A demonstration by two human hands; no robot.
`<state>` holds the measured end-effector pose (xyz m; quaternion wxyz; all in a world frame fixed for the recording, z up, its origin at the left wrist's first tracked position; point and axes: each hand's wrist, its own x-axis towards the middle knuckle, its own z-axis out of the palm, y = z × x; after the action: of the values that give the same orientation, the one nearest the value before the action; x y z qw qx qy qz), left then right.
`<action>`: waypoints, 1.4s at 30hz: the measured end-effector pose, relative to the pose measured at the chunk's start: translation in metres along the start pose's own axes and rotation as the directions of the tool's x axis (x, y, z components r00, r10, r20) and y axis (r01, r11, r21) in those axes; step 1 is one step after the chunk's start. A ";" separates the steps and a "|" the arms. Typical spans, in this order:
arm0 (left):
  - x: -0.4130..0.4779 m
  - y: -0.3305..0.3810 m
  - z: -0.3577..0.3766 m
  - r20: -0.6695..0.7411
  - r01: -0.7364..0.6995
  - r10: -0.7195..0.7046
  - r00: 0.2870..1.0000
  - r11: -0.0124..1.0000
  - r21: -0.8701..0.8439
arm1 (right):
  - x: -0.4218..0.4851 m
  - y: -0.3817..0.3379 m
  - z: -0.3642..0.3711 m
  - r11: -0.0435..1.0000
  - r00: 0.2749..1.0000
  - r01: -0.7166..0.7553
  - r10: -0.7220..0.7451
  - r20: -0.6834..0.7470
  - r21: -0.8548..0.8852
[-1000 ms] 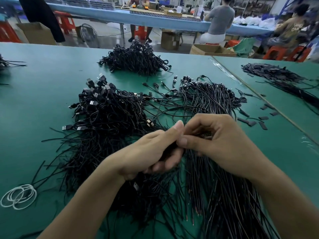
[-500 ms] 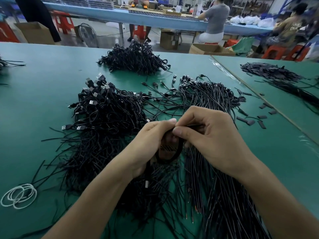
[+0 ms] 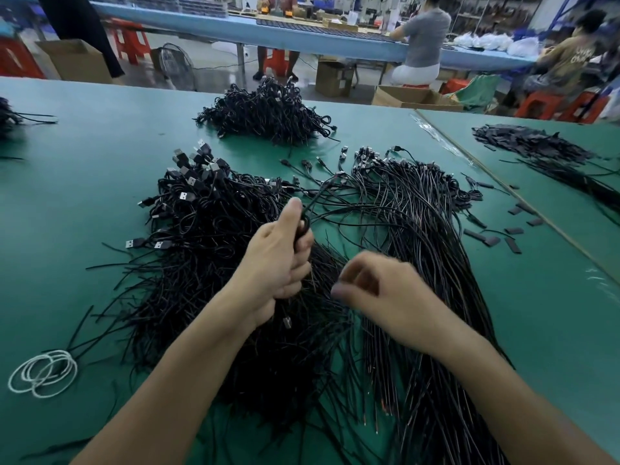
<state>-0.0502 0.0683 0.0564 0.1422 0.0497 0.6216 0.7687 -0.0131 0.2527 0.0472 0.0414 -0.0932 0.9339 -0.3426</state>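
Note:
My left hand (image 3: 278, 260) grips a coiled black cable (image 3: 303, 226), thumb up, above a heap of black USB cables (image 3: 208, 213) on the green table (image 3: 84, 182). One end of the held cable hangs below the hand. My right hand (image 3: 379, 290) is blurred, apart from the left, fingers curled over a second spread of long straight cables (image 3: 422, 229); whether it pinches anything is unclear.
A further bundle heap (image 3: 268, 112) lies at the table's far side. White elastic rings (image 3: 43, 372) sit at the near left. Small black sleeves (image 3: 489, 236) are scattered right, with another cable pile (image 3: 536, 149) on the adjoining table. Seated people work beyond.
The hands have separated. My left hand rose slightly with the coiled cable in its grip; my right hand let go and dropped down and right toward the straight cables.

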 end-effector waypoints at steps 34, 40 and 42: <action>-0.012 0.004 0.024 0.025 -0.278 0.279 0.960 0.960 -0.041 | -0.007 -0.056 -0.016 0.958 0.934 0.263 -0.222 -0.278 0.117; -0.007 -0.002 0.021 -0.094 -0.273 0.269 0.959 0.961 -0.037 | -0.010 -0.056 -0.005 0.970 0.893 0.188 -0.103 -0.438 0.156; -0.006 -0.003 0.021 -0.112 -0.254 0.246 0.963 0.965 -0.060 | -0.014 -0.059 -0.003 0.969 0.872 0.245 -0.237 -0.428 -0.038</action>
<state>-0.0386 0.0869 0.0588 0.0131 0.0825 0.5883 0.8043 0.0089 0.2131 0.0878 -0.2072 -0.1308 0.8980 -0.3654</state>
